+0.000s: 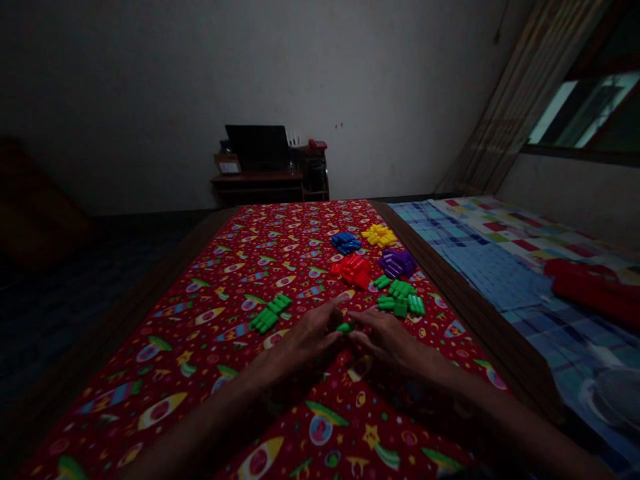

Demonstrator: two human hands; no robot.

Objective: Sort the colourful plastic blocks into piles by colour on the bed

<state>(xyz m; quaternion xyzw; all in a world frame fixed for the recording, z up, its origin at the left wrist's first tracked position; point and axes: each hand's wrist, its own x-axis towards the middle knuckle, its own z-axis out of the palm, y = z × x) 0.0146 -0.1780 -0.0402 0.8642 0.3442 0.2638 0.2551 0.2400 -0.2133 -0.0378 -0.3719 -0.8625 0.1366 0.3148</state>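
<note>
My left hand (316, 324) and my right hand (384, 331) meet over the patterned red cloth, a small green toy block (345, 327) pinched between their fingertips. My fingers cover part of that block. To the left of my left hand lies a row of green toy blocks (271, 313) set together. Just beyond my right hand is a loose group of green toy blocks (401, 289). Behind it are piles of red blocks (354, 269), purple blocks (397, 264), blue blocks (345, 243) and yellow blocks (379, 235).
The red cloth (170, 320) covers a long surface with brown edges (470, 313). On the right, a bed (480, 260) with a checked blue sheet holds a red cloth item (595, 290) and a fan (617, 393). A dark monitor (257, 148) stands on a desk against the far wall.
</note>
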